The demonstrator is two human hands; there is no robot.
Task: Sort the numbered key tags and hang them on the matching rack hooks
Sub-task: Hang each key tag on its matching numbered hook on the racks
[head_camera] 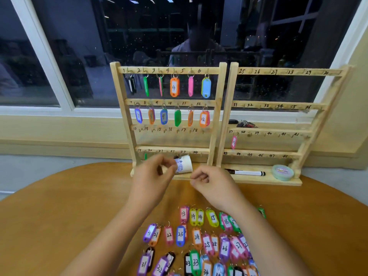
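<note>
Roughly a quarter done, by the look of it: hooks 1 to 12 on the left rack [169, 102] filled with hung tags, a green sliver [145, 156] just visible at hook 19, a lone pink tag [234, 142] under 37 on the right rack [278, 105]. Left to hang: 13 to 18, most of 19 to 24, nearly all of the right rack. Waiting in numbered rows at lower centre of the desk [59, 216]: the loose key tags [199, 236], 13 up into the thirties. Raised before the left rack's bottom row: left hand [153, 174] and right hand [211, 182], fingers curled, tips pinched, anything held too small to tell. Behind them a tipped paper cup [184, 163]; on the right rack's base a marker [247, 173] and a round mint-green disc [282, 172]. Beyond, a dark window [179, 26] full of reflections, a bunch of keys [244, 123] on the sill.
</note>
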